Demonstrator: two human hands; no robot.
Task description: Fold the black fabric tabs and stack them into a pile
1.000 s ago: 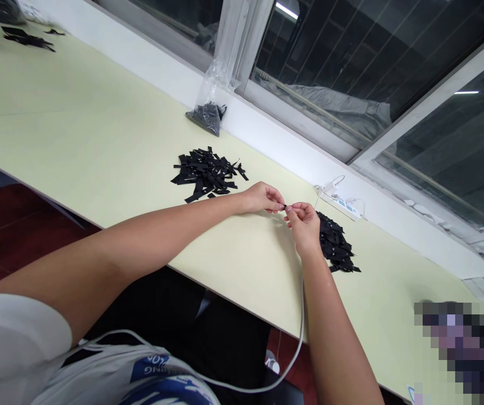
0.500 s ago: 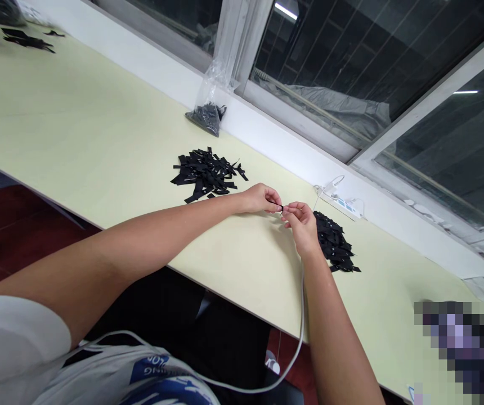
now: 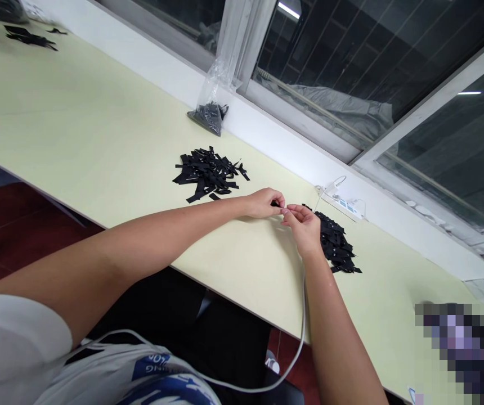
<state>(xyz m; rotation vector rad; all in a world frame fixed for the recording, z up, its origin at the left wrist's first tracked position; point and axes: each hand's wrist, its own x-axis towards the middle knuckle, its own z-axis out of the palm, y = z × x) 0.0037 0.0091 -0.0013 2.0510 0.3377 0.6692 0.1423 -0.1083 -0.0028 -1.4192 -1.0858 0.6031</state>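
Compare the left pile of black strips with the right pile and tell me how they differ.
The left pile is looser, with strip ends poking out around it; the right pile looks more tightly heaped. The left pile lies out in view near the plastic bag, while the right pile sits nearer the power strip, partly hidden by the right hand. Both are heaps of flat black strips on the same table.

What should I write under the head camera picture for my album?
Left hand, holding a small black piece, meets right hand between a left heap and a right heap of black strips.
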